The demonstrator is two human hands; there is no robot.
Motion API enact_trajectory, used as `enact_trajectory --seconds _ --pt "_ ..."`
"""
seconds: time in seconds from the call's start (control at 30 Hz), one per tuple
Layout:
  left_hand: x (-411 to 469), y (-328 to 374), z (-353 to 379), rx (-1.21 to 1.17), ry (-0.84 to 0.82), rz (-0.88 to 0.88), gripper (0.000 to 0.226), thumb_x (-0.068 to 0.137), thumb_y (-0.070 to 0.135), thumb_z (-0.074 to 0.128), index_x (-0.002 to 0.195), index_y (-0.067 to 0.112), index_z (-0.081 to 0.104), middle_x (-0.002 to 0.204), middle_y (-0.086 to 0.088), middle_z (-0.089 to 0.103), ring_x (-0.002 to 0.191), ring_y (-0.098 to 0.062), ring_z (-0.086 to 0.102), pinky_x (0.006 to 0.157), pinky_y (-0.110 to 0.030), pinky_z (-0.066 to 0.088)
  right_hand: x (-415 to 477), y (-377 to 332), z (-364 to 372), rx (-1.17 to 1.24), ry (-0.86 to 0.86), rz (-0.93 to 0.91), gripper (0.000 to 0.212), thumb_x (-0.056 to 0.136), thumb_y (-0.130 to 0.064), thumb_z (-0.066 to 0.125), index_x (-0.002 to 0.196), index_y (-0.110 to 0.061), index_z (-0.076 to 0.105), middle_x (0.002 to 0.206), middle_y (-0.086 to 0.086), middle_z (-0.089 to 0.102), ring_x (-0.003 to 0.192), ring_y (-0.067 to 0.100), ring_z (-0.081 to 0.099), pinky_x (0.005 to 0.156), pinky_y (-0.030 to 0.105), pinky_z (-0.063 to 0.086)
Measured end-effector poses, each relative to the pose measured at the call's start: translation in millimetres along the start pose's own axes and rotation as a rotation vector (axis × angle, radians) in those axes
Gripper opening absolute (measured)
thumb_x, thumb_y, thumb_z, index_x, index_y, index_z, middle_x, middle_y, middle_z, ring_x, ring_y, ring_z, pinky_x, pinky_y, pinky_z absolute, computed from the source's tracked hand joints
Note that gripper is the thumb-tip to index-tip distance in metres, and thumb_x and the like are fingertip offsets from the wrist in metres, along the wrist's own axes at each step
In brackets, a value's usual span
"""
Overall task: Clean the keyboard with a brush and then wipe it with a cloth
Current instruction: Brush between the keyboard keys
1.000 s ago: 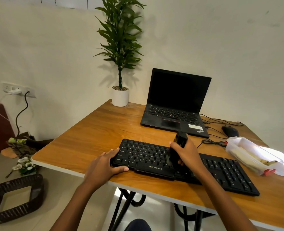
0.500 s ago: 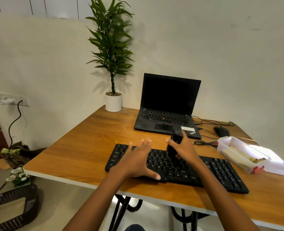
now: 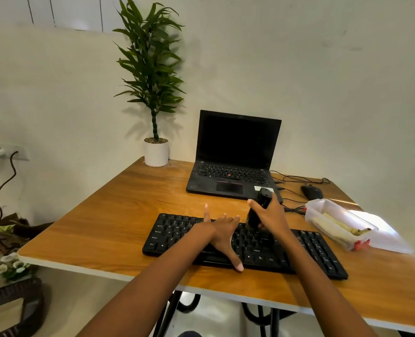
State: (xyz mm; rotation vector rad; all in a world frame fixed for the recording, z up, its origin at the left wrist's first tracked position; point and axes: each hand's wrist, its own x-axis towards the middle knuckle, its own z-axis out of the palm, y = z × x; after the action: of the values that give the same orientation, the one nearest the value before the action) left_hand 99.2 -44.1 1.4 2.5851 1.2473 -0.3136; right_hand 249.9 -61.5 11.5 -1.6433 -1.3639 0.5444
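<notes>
Kbd (image 3: pixel 170 235) long axis ~9–4 o'clock. R hand (image 3: pixel 272 216) grips brush (image 3: pixel 263 198), bristles down on mid keys. L hand (image 3: pixel 222 232) splayed flat at its 9, looks to be bracing.

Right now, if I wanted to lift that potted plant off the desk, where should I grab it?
Probably the white pot, both hands around its round side, coming from the front left: the room wall stands close behind it and the laptop is to its right. The thin stem and leaves look too weak to lift by.
</notes>
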Motion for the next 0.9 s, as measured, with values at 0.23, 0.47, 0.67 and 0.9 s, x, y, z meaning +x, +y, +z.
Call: enact_trajectory --seconds 0.23,0.47,0.67,0.9 --pt "5.7 -2.6 1.1 0.062 0.03 -0.02 0.127 0.065 0.07 0.066 0.149 0.014 -0.01 0.159 -0.007 -0.001 0.146 -0.024 -0.002 0.096 -0.063 -0.03 -64.4 14.1 -24.4 -0.059 -0.252 0.048 0.018 0.088 -0.03 0.059 0.098 -0.024 0.045 0.081 0.001 0.062 0.047 0.01 0.057 0.036 0.017 0.041" --pt "4.7 2.3 -9.2 0.105 -0.032 -0.057 0.126 0.064 0.073 0.065 0.149 0.019 -0.012 0.158 -0.006 0.003 0.145 -0.027 -0.002 0.096 -0.068 -0.027 1.5 12.3 -24.9 0.019 0.106 -0.023 0.037 0.087 -0.032 0.06 0.115 -0.013 0.046 0.102 0.006 0.061 0.088 0.024 0.064 0.065 0.034 0.056" --pt "9.8 5.6 -12.8 0.105 -0.081 -0.07 0.124 0.062 0.07 0.069 0.147 0.033 -0.013 0.156 -0.008 0.005 0.145 -0.03 0.0 0.099 -0.069 -0.022 -21.0 33.1 -29.5 -0.007 0.016 0.046 0.033 0.088 -0.025 0.058 0.116 -0.014 0.045 0.1 0.005 0.059 0.085 0.02 0.06 0.046 0.019 0.043" --pt "10.5 13.2 -17.1 0.18 -0.106 -0.08 0.124 0.063 0.068 0.069 0.145 0.036 -0.018 0.157 -0.012 0.002 0.144 -0.034 -0.001 0.1 -0.067 -0.023 -59.2 28.4 -61.5 0.034 -0.035 0.053 0.016 0.089 -0.028 0.057 0.1 -0.023 0.046 0.085 -0.002 0.059 0.068 0.013 0.06 0.046 0.02 0.047"
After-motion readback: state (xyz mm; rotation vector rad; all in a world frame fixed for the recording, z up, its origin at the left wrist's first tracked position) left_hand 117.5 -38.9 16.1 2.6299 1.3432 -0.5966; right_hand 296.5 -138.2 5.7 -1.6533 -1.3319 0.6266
